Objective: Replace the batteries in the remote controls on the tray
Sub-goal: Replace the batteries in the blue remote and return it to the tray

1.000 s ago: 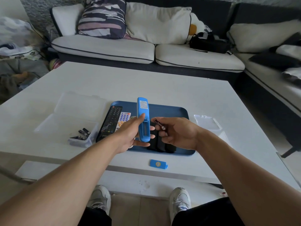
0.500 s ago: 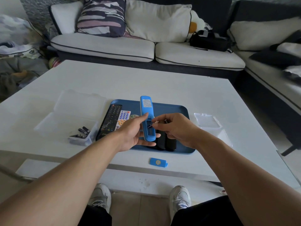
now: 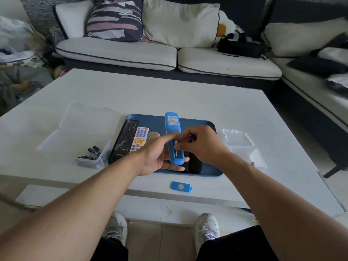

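One blue remote (image 3: 172,136) is up in the air over the blue tray (image 3: 207,127), back side facing us, its long axis running away from the person, battery bay at the near end. The left hand (image 3: 160,155) cradles it from below and the left, thumb laid up along its edge, fingers curled loosely under the near end. The right hand (image 3: 199,144) comes in from the right, fingertips pinching a battery (image 3: 176,143) right at the open bay; a second dark battery (image 3: 192,137) looks tucked further back in that same hand, though the view is too small to be sure. The bay lies just left of the right fingertips, so the battery needs to turn lengthwise with the remote to seat, I'd judge. On the tray, count them: a black remote (image 3: 125,140), a white remote (image 3: 140,138) with blue and orange keys, a small grey one (image 3: 153,134) mostly hidden, and two dark ones (image 3: 195,162) at the near edge under the hands. One blue battery cover (image 3: 181,186) lies on the white table (image 3: 188,97), nearer than the tray. Left of the tray, an open clear box (image 3: 75,144) holds a handful of dark batteries (image 3: 93,152); right of it, another clear box (image 3: 244,147) stands open, with one small battery (image 3: 252,164) beside it.
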{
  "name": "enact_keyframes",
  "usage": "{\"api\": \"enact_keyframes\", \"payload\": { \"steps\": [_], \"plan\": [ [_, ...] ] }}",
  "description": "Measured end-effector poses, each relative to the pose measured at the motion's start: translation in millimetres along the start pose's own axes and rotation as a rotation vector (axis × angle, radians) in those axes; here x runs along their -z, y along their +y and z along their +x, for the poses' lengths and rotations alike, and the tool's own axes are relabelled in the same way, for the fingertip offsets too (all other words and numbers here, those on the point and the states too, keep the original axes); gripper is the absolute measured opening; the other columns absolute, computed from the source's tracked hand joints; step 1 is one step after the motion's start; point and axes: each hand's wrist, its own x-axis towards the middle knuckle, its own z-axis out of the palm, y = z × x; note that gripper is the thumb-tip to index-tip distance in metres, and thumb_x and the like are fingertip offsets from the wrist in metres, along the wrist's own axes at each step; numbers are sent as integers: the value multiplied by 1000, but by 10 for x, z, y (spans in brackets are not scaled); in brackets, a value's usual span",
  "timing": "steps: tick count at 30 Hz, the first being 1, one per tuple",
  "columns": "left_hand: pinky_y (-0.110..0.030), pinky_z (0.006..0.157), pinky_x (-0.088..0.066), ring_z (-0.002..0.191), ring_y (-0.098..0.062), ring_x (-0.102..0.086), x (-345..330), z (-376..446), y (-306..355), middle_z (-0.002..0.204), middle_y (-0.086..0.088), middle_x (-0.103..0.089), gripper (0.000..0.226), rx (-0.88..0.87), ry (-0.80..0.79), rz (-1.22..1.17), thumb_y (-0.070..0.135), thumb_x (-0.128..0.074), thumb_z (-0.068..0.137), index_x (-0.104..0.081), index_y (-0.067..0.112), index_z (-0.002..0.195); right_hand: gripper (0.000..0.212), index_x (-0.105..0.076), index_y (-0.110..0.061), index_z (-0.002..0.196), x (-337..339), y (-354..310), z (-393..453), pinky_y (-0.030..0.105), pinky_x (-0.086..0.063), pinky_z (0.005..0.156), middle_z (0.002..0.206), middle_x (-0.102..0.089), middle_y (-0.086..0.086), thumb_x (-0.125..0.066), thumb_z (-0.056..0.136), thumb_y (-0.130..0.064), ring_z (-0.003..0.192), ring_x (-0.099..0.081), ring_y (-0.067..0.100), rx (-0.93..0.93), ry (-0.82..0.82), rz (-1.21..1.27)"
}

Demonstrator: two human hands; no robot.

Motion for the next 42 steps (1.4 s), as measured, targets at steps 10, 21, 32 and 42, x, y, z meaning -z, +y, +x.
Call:
{"api": "enact_keyframes", "payload": {
  "steps": [10,21,32,42],
  "plan": [
    [-62,87,-56,103,-40,-72,-79,2,-31,111,-19,-72,29,-35,9,20,19,-43,107,-60,6,126,46,-60,-21,96,61,13,-17,14,-35,46,68,-57,-8,-91,67,-39,49,-46,1,-125,-13,-81],
    [-65,84,-56,101,-45,-71,-51,34,-23,124,-26,-67,22,-90,26,8,13,-35,110,-46,4,126,27,-57,-6,126,305,150,1,31,-60,82,102,-74,8,-51,101,2,80,-70,19,-202,-7,358],
    [-61,83,-58,99,-38,-73,-77,43,-3,117,-19,-71,28,-126,87,81,6,-53,102,-46,4,129,7,-75,-28,94,265,33,-39,35,-56,81,84,-75,-9,-77,87,-27,78,-67,10,-51,99,106],
    [-57,78,-60,99,-44,-72,-61,37,1,121,-21,-70,25,-131,54,86,-3,-43,104,-45,2,129,18,-73,-27,105,282,91,-46,33,-60,84,80,-72,-14,-68,94,-14,79,-68,7,-63,30,151]
  ]
}}
